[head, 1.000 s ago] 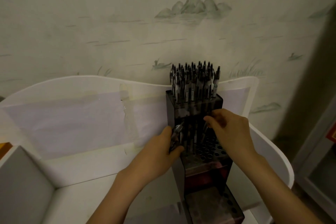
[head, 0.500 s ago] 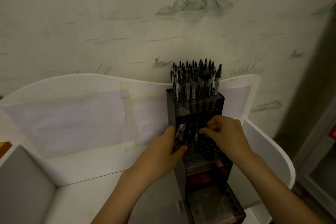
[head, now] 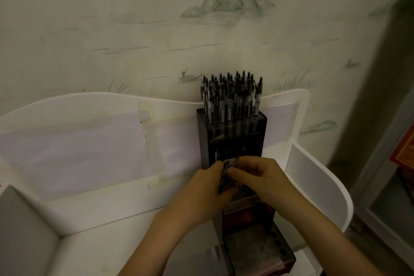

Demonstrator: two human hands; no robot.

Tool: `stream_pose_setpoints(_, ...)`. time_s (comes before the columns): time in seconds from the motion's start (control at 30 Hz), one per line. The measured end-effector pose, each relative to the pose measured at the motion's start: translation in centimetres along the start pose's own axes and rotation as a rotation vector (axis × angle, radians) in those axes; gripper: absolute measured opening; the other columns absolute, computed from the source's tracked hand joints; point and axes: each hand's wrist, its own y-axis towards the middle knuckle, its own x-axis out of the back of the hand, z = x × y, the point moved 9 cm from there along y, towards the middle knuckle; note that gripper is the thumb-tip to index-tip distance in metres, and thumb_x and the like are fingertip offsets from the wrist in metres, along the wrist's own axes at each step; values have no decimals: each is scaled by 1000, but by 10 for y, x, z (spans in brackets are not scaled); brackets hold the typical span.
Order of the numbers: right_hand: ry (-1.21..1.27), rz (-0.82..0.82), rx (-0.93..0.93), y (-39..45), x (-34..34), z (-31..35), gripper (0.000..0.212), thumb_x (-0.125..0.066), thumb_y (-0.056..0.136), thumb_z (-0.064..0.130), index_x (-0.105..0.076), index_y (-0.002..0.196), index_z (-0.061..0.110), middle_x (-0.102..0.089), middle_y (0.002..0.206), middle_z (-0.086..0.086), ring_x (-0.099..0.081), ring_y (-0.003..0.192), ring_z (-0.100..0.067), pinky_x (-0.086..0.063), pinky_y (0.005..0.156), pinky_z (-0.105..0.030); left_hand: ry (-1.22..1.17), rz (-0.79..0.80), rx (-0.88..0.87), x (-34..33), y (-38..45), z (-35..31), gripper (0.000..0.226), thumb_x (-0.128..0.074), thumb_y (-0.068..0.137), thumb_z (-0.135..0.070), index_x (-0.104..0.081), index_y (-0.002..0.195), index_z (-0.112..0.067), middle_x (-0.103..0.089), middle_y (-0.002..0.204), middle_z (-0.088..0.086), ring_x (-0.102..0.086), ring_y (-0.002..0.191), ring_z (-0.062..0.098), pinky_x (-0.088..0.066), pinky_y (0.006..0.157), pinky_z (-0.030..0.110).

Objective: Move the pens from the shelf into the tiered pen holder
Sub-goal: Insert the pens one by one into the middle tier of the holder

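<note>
The left hand (head: 207,188) grips spare pens (head: 226,177) as a ready supply; the right hand (head: 264,177) pinches one, over the pen holder (head: 233,141) at the shelf's (head: 112,231) back edge.

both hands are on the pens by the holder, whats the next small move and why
Probably the right hand should pull one pen free of the bundle of pens that the left hand holds and lower it into an open hole of the tiered pen holder. Its fingertips already meet the bundle, the top tier looks full, and the bottom tier shows empty holes.
</note>
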Motion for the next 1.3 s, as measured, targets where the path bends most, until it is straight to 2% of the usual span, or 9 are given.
stream_pose_setpoints(0.1, 107, -53, -59, -2, 5, -8, 16, -68, 86, 10, -74, 101, 12, -76, 93, -3, -71, 90, -19, -56, 78, -25, -3, -10, 1, -2, 2, -3, 33, -61, 92, -31, -52, 122, -21, -65, 106, -6, -63, 91, 5, -54, 75, 23)
stream_pose_setpoints(0.2, 191, -86, -103, -2, 5, -14, 17, -67, 88, 12, -74, 103, 12, -75, 97, -7, -70, 95, -24, -55, 88, -35, -23, -39, -2, 0, 5, -8, 28, -61, 92, -30, -54, 117, -21, -61, 93, -13, -59, 77, -1, -49, 63, 11)
stream_pose_setpoints(0.37, 412, -270, -67, 3, 32, 1, 16, -59, 91, 5, -74, 93, 10, -75, 93, -9, -71, 89, -21, -54, 88, -37, -45, -43, 12, 0, 1, -5, 16, -63, 91, -33, -49, 90, -25, -55, 73, -10, -52, 53, -2, -47, 52, 20)
stream_pose_setpoints(0.5, 417, -363, 69, 5, 64, 30, 16, -53, 93, 0, -69, 94, 1, -74, 88, -16, -72, 85, -27, -58, 81, -37, -53, -47, 17, 3, -3, 0, 17, -60, 94, -33, -48, 90, -21, -53, 68, -8, -50, 49, -6, -36, 46, 12)
stream_pose_setpoints(0.57, 345, -446, 157, 3, 81, 44, 14, -54, 93, -1, -68, 94, 2, -74, 83, -15, -72, 81, -27, -60, 77, -34, -27, -52, 0, 5, -4, 0, 18, -58, 95, -33, -45, 89, -21, -49, 67, -9, -49, 53, -6, -34, 47, 13)
stream_pose_setpoints(0.7, -223, -567, 315, 2, 94, 62, 11, -64, 91, 11, -68, 99, 17, -73, 84, -2, -70, 78, -18, -57, 77, -25, -3, -64, -3, 9, -2, 2, 21, -53, 96, -35, -44, 92, -17, -48, 68, -10, -49, 56, -9, -36, 51, 13)
stream_pose_setpoints(0.8, -512, -548, 372, 6, 81, 59, 15, -65, 91, 18, -67, 105, 20, -69, 84, 8, -63, 74, 3, -44, 72, -3, -22, -75, 0, 12, -1, 2, 24, -52, 97, -34, -45, 95, -11, -48, 67, -6, -48, 55, -7, -37, 52, 14)
stream_pose_setpoints(0.9, -580, -506, 356, 9, 71, 47, 18, -62, 93, 17, -66, 110, 14, -66, 84, 6, -57, 74, 10, -38, 68, 4, -27, -73, -1, 13, -1, 3, 25, -52, 97, -33, -44, 94, -10, -48, 68, -4, -47, 55, -3, -35, 52, 16)
stream_pose_setpoints(1.3, -577, -452, 273, 17, 64, 33, 22, -60, 95, 18, -65, 115, 13, -68, 89, 1, -62, 80, -9, -38, 70, 4, -14, -65, 6, 14, -3, 11, 23, -54, 96, -34, -42, 91, -15, -51, 73, -9, -50, 60, -4, -37, 55, 14)
